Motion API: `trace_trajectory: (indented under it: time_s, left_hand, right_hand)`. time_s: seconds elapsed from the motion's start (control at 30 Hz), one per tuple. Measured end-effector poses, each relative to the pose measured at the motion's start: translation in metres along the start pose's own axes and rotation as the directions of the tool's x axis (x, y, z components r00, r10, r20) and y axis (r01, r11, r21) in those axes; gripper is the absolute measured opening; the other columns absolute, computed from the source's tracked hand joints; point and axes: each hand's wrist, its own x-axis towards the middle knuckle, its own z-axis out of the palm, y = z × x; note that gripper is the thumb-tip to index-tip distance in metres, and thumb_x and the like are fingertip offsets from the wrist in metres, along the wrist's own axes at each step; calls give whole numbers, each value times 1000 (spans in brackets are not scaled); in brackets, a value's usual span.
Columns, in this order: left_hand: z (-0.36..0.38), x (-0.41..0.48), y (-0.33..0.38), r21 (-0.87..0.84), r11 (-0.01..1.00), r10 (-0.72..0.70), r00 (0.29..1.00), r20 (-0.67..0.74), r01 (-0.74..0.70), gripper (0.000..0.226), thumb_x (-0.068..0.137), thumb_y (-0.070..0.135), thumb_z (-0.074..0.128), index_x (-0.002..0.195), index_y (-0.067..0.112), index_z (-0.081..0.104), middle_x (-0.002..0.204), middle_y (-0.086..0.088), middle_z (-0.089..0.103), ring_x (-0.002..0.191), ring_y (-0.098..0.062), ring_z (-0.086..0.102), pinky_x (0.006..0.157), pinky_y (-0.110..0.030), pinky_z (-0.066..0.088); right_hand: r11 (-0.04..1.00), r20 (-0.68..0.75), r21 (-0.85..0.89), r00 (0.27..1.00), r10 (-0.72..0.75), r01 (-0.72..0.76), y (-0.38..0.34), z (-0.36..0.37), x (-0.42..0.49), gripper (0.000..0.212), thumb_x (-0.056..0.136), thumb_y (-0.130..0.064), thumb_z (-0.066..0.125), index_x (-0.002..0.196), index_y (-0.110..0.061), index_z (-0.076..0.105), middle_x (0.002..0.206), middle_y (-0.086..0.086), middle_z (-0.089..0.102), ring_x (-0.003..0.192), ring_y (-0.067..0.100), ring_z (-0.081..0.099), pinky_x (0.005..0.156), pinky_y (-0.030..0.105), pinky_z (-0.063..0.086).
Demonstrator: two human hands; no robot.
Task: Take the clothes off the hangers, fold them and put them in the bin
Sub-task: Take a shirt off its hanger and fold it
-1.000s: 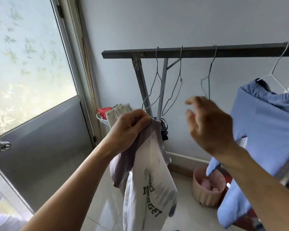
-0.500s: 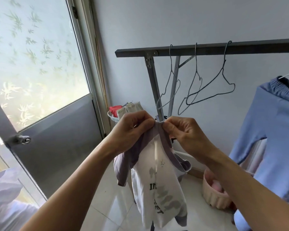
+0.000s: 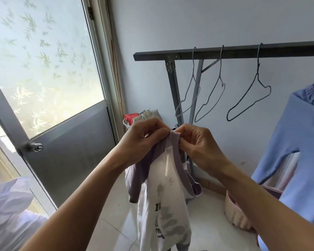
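Note:
A small white shirt with purple trim and dark lettering point(image 3: 163, 201) hangs in the air in front of me, off any hanger. My left hand point(image 3: 143, 140) grips its purple collar on the left. My right hand point(image 3: 198, 144) pinches the collar right beside it, the two hands almost touching. Three bare wire hangers point(image 3: 250, 98) hang from the dark rack bar point(image 3: 225, 53). A blue garment point(image 3: 301, 142) is still on a hanger at the right edge. A pink ribbed bin point(image 3: 237, 214) stands on the floor, partly behind my right forearm.
A metal door with frosted bamboo-pattern glass point(image 3: 43, 69) stands at the left, its knob point(image 3: 34, 146) at hip height. A small basket with red and beige items point(image 3: 134, 118) sits in the corner by the rack legs. White cloth point(image 3: 9, 211) lies at lower left.
My right hand came down from the hangers and took the shirt's collar next to my left hand. The view shifted left, so the rack now sits further right.

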Motion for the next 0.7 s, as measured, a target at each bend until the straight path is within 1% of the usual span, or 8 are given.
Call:
trace_trajectory:
  time_s: [0.1, 0.2, 0.27, 0.33, 0.43, 0.5, 0.6, 0.7]
  left_hand:
    - [-7, -2, 6, -34, 995, -98, 995, 27, 99, 21, 87, 30, 62, 96, 13, 71, 88, 2, 73, 82, -8, 69, 74, -23, 55]
    - [-12, -2, 9, 116, 987, -119, 988, 99, 107, 9, 86, 29, 69, 84, 22, 74, 73, 12, 70, 71, 0, 62, 68, -14, 48]
    - [-14, -1, 9, 203, 977, -88, 993, 82, 70, 10, 86, 27, 71, 76, 27, 73, 66, 13, 66, 65, 2, 57, 62, -16, 46]
    - [-15, -1, 10, 223, 974, -53, 997, 52, 40, 11, 88, 26, 71, 78, 24, 74, 70, 10, 69, 68, -2, 60, 67, -23, 49]
    - [-17, -3, 11, 191, 981, -19, 1000, 9, 17, 12, 90, 20, 68, 79, 23, 71, 73, 12, 69, 72, 0, 61, 72, -20, 49]
    - [-20, -4, 11, 172, 985, -21, 1000, -19, 24, 13, 91, 16, 68, 79, 21, 70, 73, 10, 67, 71, 2, 58, 73, -17, 48]
    - [-28, -8, 7, 144, 988, -58, 997, -44, 64, 7, 90, 14, 68, 84, 12, 72, 80, -2, 70, 75, 1, 60, 76, -18, 49]
    - [-39, -16, 0, 108, 989, -92, 994, -60, 98, 10, 90, 13, 67, 87, 5, 72, 84, -13, 70, 73, -1, 61, 75, -18, 49]
  right_hand:
    - [996, -23, -75, 999, -47, 45, -2, 3, 2, 5, 90, -9, 63, 88, -7, 66, 79, 11, 71, 71, 24, 70, 64, 33, 60]
    - [995, -32, -83, 997, -65, 63, -2, 6, 4, 6, 91, -9, 64, 85, -10, 66, 77, 7, 70, 68, 16, 68, 63, 27, 58]
    - [996, -36, -61, 997, -64, 62, -1, 8, 3, 5, 90, -11, 64, 86, -10, 66, 77, 8, 70, 67, 14, 67, 60, 25, 56]
    - [994, -8, -96, 999, -48, 47, 6, 10, 1, 5, 90, -12, 66, 89, -8, 64, 80, 11, 70, 71, 17, 67, 64, 32, 58]
    - [975, 83, -219, 995, 52, -33, 25, 7, -4, 15, 90, -16, 65, 89, -1, 60, 78, 21, 64, 67, 24, 59, 64, 47, 51]
    - [959, 103, -258, 983, 152, -121, 36, 2, -8, 22, 91, -18, 64, 80, -1, 55, 64, 12, 55, 59, 14, 49, 53, 35, 42]
    - [930, 80, -301, 966, 245, -211, 42, -12, -12, 22, 89, -7, 63, 69, -9, 53, 55, -7, 50, 51, 6, 45, 53, 20, 39]
    - [902, 65, -329, 946, 316, -279, 46, -25, -11, 15, 86, -4, 66, 75, -13, 61, 57, -5, 58, 53, 9, 54, 53, 27, 47]
